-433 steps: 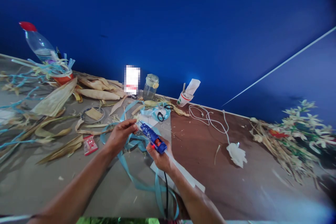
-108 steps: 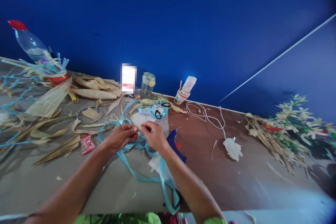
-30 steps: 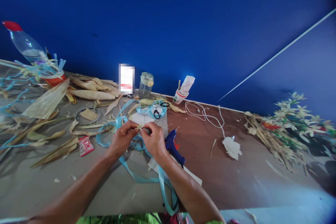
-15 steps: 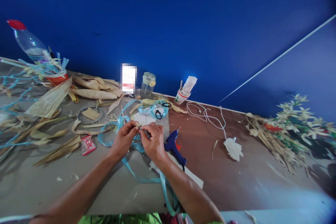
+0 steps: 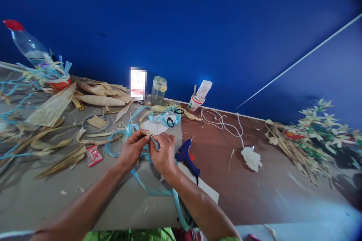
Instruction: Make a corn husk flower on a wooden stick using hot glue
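My left hand (image 5: 134, 147) is closed in a pinch, and a small pale yellowish piece (image 5: 148, 133), perhaps of dried husk, pokes out at its fingertips. Close against it, my right hand (image 5: 164, 151) pinches with thumb and forefinger at the same spot; what lies between those fingers is too small to make out. Light blue ribbon (image 5: 138, 180) loops on the table around and below both hands. Just right of my right hand lies a blue glue gun (image 5: 186, 158). Scissors with black handles (image 5: 171, 122) rest on ribbon beyond the hands.
Dried corn husks (image 5: 56, 109) and a pink packet (image 5: 94, 155) lie on the left. Along the wall stand a clear jar (image 5: 158, 91), a white cup (image 5: 195, 103) and a tilted bottle (image 5: 29, 49). A white cable (image 5: 223, 126) and white flowers (image 5: 319, 124) are on the right.
The fingers of my right hand have shifted slightly at the pinch, tucking in more. My left hand keeps hold of the small piece. The whole view has moved a little.
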{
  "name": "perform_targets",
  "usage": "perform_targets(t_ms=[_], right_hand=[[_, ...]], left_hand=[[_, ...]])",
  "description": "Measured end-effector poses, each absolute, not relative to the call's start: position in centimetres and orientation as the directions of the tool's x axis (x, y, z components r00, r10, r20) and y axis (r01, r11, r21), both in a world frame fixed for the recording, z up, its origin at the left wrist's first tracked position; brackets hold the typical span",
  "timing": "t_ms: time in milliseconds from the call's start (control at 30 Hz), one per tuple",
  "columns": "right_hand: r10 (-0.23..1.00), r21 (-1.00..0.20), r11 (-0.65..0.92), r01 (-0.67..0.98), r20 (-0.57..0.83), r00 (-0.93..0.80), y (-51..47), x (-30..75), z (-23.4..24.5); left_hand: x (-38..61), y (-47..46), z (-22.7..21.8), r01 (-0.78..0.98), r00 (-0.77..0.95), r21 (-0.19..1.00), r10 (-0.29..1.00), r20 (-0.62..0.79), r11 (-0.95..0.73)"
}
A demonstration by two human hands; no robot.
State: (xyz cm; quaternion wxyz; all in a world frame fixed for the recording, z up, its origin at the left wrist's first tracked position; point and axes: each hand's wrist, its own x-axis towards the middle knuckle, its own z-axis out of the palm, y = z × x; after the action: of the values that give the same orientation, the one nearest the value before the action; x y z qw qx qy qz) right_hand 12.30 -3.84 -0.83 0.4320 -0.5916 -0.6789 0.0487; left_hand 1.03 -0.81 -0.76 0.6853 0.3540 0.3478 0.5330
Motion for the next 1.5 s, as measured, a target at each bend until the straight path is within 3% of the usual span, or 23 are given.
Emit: perform_targets(t_ms=[200, 367, 533, 667, 767, 900, 1233, 1500], right_hand=[[0.842, -0.553, 0.282, 0.784, 0.535, 0.075, -3.9, 12.3, -0.8], [0.867, -0.674, 0.280, 0.683, 0.484, 0.122, -3.8, 12.4, -0.1], [0.917, -0.824, 0.230, 0.518, 0.361, 0.167, -3.7, 12.5, 0.7], [0.971, -0.951, 0.123, 0.284, 0.174, 0.163, -3.7, 12.7, 1.0], [0.988, -0.992, 0.036, 0.123, 0.053, 0.144, -3.6, 12.7, 0.8], [0.990, -1.000, -0.005, 0.005, -0.004, 0.138, -3.2, 12.8, 0.0], [0.991, -0.999, -0.005, 0.041, 0.000, 0.133, -2.8, 13.0, -0.3], [0.980, -0.958, 0.049, 0.282, 0.101, 0.173, -2.6, 13.1, 0.0]], left_hand=[[0.9, -1.0, 0.1, -0.533, 0.284, 0.787, 0.942, -0.179, 0.310], [0.4, -0.9, 0.2, -0.509, 0.386, 0.755, 0.893, -0.230, 0.414], [0.2, -0.7, -0.4, -0.497, 0.380, 0.755, 0.890, -0.254, 0.428], [0.2, -0.5, -0.5, -0.533, 0.388, 0.709, 0.878, -0.281, 0.463], [0.1, -0.3, -0.6, -0.554, 0.423, 0.669, 0.860, -0.286, 0.495], [0.0, -0.2, -0.7, -0.539, 0.462, 0.657, 0.837, -0.292, 0.527], [0.1, -0.1, -0.8, -0.501, 0.490, 0.704, 0.836, -0.249, 0.503], [-0.1, 0.1, -0.8, -0.463, 0.437, 0.776, 0.872, -0.219, 0.427]])
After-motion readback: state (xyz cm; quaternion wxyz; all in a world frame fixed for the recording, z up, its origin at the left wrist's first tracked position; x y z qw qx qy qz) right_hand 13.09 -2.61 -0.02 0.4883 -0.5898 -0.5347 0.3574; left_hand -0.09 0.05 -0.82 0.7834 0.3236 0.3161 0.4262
